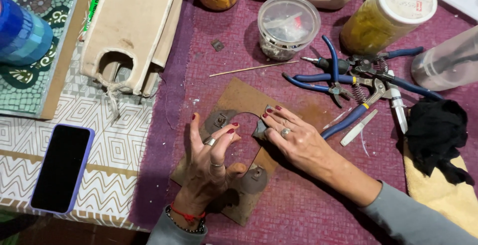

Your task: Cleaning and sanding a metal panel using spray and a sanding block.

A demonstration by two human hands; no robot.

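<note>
1. The left hand (211, 158) is lying on a brown board (239, 100), its fingers (230, 131) curled loosely and open, resting along the edge of a rounded cut-out; it is gripping nothing.
2. The right hand (294, 138) is pressing flat on the board just across that cut-out, its fingers (271, 118) pinching or pinning a small dark grey piece (260, 129) at the cut-out's rim; whether it is truly gripped, I cannot tell.
3. Judging by this, the work is looking early: three grey patches with small fittings are sitting on the board around the fingers, the rest of the surface is bare, and this piece is only now being placed.
4. Just right of the right fingers, blue-handled pliers (348, 78) are lying unused on the purple cloth (308, 210), with a black rag (438, 135) further right.
5. Beyond the fingers, a thin stick (246, 69), a clear tub (288, 26) and jars are standing.
6. Far left of the left fingers, a phone (62, 168) is lying on the tabletop (119, 140).
</note>
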